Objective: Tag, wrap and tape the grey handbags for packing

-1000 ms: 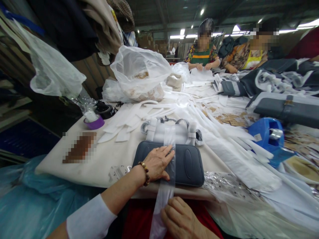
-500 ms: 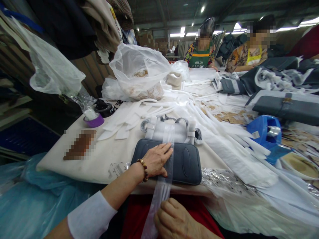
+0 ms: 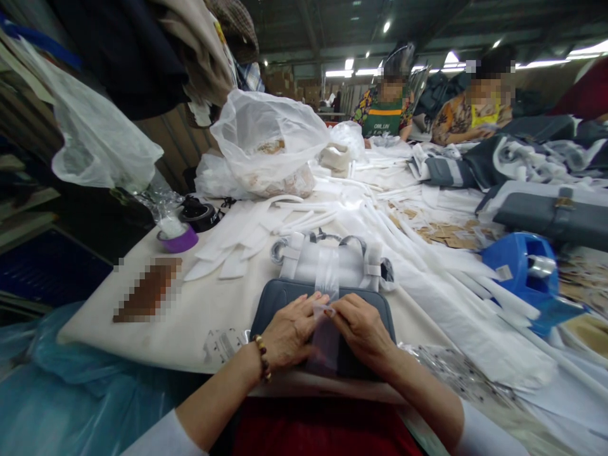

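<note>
A dark blue-grey bag (image 3: 280, 294) lies on the cloth-covered table in front of me. Its far part is wrapped in white padding (image 3: 299, 265), with straps and film-covered rings at both sides. Across the middle runs a translucent plastic strip (image 3: 327, 269). My left hand (image 3: 291, 329) rests on the bag's left half, fingers stretched out against the strip's edge. With closed fingertips, my right hand (image 3: 363, 328) pinches the strip's folded-over end above the bag. The two hands nearly meet at the fingertips, and they cover much of the bag.
White foam strips (image 3: 251, 231) spread beyond the bag. On the left are a purple tape roll (image 3: 183, 240) and a clear bag (image 3: 270, 139) farther back. A blue tape dispenser (image 3: 517, 259) stands right. Two people (image 3: 387, 114) work across the table.
My right hand has come up from below the table edge onto the bag, bringing the strip's loose end with it. My left hand stays on the bag, now lower and slightly left.
</note>
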The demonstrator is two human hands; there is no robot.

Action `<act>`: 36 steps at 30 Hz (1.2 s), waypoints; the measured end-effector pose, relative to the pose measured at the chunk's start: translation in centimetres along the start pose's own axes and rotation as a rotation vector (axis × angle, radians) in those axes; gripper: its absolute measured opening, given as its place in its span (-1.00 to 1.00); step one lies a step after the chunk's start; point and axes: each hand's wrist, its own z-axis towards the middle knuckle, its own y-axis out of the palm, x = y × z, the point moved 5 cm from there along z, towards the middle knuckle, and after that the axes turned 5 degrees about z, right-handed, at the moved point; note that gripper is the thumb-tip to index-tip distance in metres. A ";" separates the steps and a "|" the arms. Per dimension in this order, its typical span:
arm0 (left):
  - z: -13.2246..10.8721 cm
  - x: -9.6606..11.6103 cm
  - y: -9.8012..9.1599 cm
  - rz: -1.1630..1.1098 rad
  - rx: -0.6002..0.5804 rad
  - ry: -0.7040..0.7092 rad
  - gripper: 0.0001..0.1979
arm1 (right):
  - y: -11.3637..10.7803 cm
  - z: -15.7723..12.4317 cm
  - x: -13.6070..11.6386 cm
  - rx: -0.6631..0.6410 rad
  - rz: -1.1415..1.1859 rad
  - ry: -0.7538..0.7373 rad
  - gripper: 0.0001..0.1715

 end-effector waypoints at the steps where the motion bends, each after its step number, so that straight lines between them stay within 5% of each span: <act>1: -0.1 -0.1 0.0 -0.020 0.026 0.002 -0.28 | 0.3 0.1 0.3 -0.012 -0.024 0.006 -0.64; 12: -0.6 -0.2 -0.8 -0.065 0.099 0.040 -0.46 | 1.5 0.4 2.5 -0.102 -0.080 0.140 -0.69; 21: -0.8 0.2 -3.2 -0.066 0.481 0.048 -0.71 | 2.0 0.2 3.1 -0.050 0.012 0.198 -0.68; 25: -0.6 1.4 -1.6 0.232 0.505 0.220 -0.65 | 2.0 0.0 3.2 -0.033 0.019 0.196 -0.69; 32: -0.4 1.8 0.2 0.364 0.476 0.197 -0.58 | 2.3 0.6 2.9 0.084 -0.096 0.223 -0.73; 36: -0.6 1.7 0.1 0.408 0.495 0.199 -0.55 | -0.2 0.3 2.0 0.229 0.016 0.233 -0.78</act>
